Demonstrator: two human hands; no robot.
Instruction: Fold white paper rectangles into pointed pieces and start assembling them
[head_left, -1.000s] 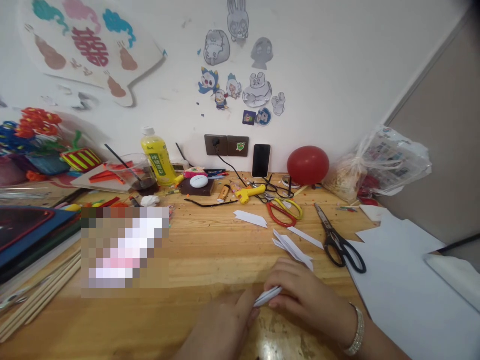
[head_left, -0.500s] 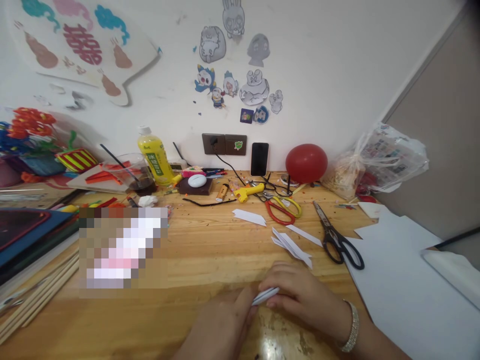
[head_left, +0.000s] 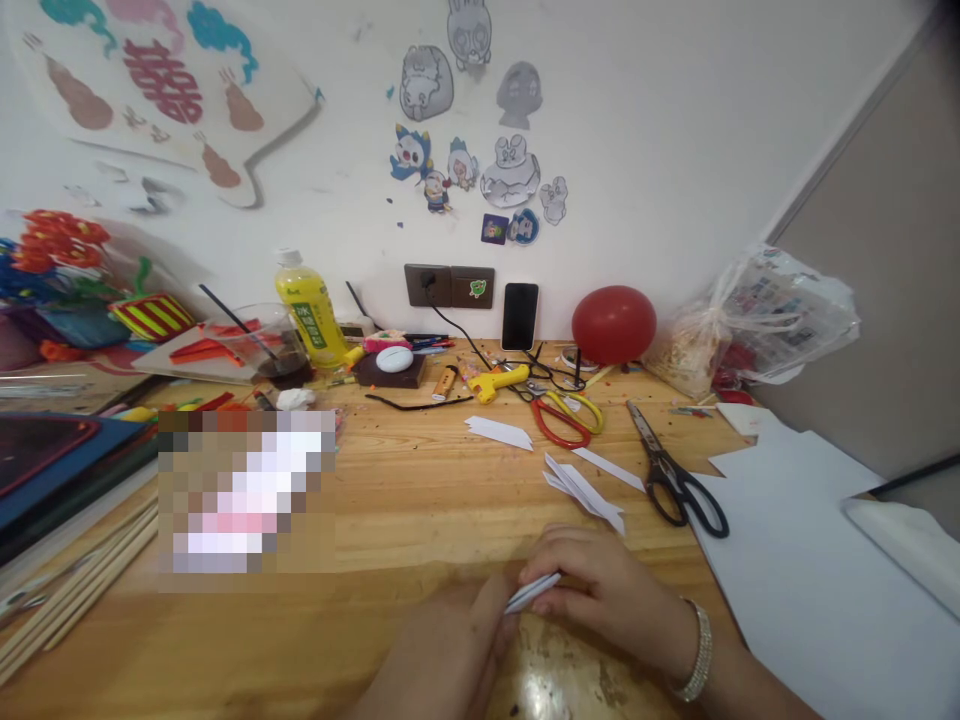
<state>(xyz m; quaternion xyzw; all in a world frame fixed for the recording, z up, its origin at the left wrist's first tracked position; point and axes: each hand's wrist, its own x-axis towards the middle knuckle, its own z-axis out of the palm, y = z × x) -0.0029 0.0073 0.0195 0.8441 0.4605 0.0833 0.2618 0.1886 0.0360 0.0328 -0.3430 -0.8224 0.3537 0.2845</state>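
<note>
Between my two hands is a small folded strip of white paper (head_left: 533, 593), held low over the front of the wooden table. My left hand (head_left: 457, 635) closes on its left end, thumb on top. The fingers of my right hand (head_left: 592, 580) pinch its right end; a sparkling bracelet is on that wrist. Just beyond my right hand lies a bundle of folded paper strips (head_left: 585, 492). Farther back is another folded paper piece (head_left: 499, 433), and a single flat paper strip (head_left: 609, 469) lies beside the bundle. Part of the held paper is hidden by my fingers.
Black-handled scissors (head_left: 667, 475) lie right of the strips, against large white paper sheets (head_left: 817, 590). Red-and-yellow-handled scissors (head_left: 562, 420) and a yellow glue gun (head_left: 499, 381) lie farther back. A yellow drink bottle (head_left: 311, 310) stands at left; wooden sticks (head_left: 82, 585) lie at the left edge.
Hardly anything differs. Both hands keep the folded paper in nearly the same place, and the camera view has shifted very slightly.
</note>
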